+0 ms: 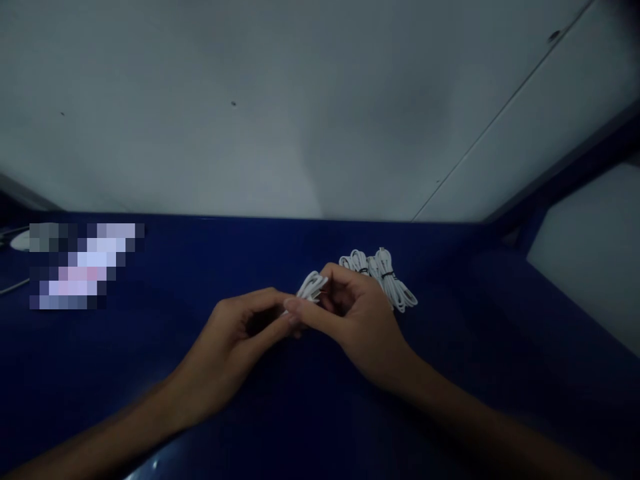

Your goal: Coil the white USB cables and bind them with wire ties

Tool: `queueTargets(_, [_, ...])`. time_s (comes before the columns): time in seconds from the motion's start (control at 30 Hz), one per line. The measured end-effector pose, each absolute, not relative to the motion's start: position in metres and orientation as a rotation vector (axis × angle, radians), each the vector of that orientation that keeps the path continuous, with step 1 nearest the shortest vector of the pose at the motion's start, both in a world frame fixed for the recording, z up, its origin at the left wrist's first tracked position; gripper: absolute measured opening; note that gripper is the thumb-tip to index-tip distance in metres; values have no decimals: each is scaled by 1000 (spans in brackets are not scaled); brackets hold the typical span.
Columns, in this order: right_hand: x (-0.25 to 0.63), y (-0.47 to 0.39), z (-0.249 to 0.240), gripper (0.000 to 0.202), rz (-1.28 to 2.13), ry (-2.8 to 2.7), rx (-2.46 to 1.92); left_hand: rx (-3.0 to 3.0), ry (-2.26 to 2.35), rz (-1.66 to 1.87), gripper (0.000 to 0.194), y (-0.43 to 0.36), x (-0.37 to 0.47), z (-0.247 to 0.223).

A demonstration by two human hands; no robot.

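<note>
A looped white cable (311,285) is held between my two hands, above the blue table. My left hand (239,327) pinches its near end with thumb and fingers. Closed on the same cable from the other side is my right hand (357,317), its thumb laid across it close to the left fingertips. A connector end seems to show by the right fingers. Just behind the right hand lie several coiled white cables, one a bundle (393,280) bound with a black tie. My fingers hide the lower part of the held cable.
The blue table (200,260) runs back to a pale grey wall (225,147). At the far left lies a blurred-out, bright flat item (95,263), beside a white object (21,240) with a cord. A dark blue frame bar (575,160) slants along the right.
</note>
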State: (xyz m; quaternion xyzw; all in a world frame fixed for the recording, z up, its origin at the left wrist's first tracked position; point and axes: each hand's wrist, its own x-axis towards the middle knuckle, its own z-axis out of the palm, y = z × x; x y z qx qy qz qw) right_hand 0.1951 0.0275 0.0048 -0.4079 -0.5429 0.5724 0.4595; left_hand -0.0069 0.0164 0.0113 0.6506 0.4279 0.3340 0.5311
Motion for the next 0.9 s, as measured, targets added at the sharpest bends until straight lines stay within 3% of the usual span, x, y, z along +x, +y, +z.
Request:
queueTargets(0.13, [193,26,6,31,1433,-1332,-974,1667,985,742,27,17,-10,11])
queueTargets(0.4, [198,32,5,15,1680,-1307,-730,1475,920,705,40,23,-8,15])
queueTargets(0.63, [196,29,6,20,1553,-1270,-848,1508,1056,822,19,19,-10,13])
queueTargets(0.9, [198,31,7,18,1681,-1276,-756,1371,947,698,43,22,-10,12])
